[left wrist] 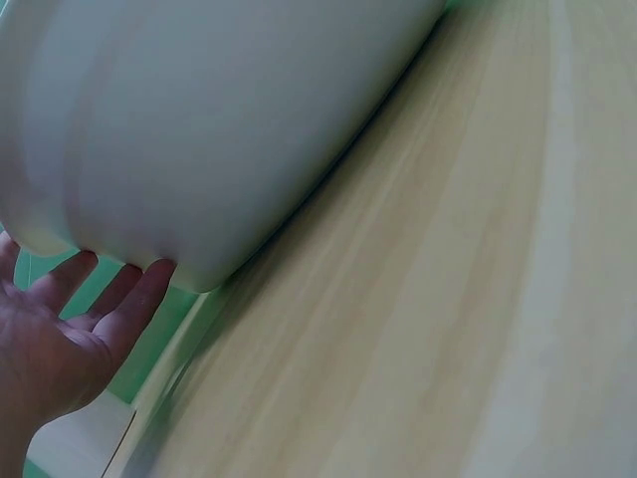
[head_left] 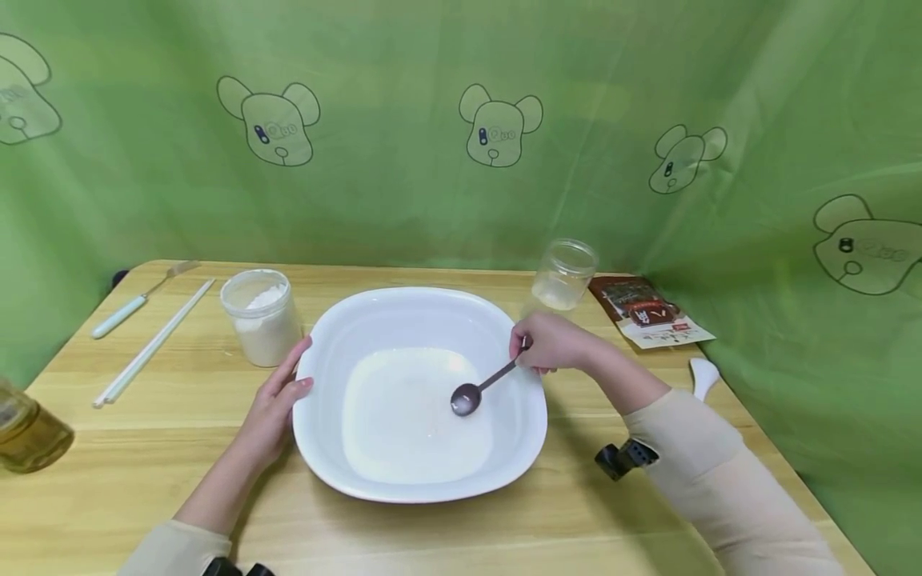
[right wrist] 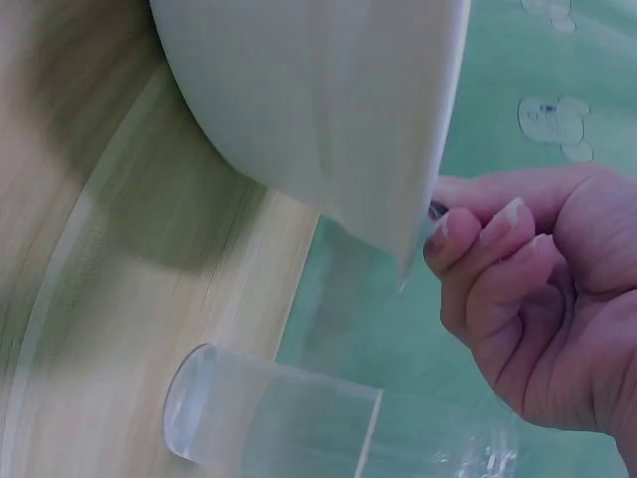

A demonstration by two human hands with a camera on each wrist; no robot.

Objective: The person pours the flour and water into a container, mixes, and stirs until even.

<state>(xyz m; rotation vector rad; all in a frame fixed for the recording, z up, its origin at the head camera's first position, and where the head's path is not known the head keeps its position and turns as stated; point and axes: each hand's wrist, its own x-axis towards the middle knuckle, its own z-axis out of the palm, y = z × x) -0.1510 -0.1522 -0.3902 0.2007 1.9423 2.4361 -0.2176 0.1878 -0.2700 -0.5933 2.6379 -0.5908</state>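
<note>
A large white basin (head_left: 421, 320) stands on the wooden table. My right hand (head_left: 553, 342) pinches the handle of a small dark brown measuring spoon (head_left: 467, 398) at the basin's right rim. The spoon's bowl is over the basin floor with a little pale content in it. In the right wrist view the curled fingers (right wrist: 498, 264) hide most of the handle. My left hand (head_left: 277, 404) touches the basin's left side with its fingers extended; the left wrist view shows the fingertips (left wrist: 154, 274) against the outer wall. Whether the basin's whitish floor bears liquid, I cannot tell.
Left of the basin stand an open jar of white powder (head_left: 266, 320) and an amber jar (head_left: 32, 432). White chopsticks (head_left: 154, 344) and a blue-handled fork (head_left: 122, 314) lie nearby. Behind right are a clear jar (head_left: 563, 276), a brown packet (head_left: 648, 312) and a white utensil (head_left: 703, 376).
</note>
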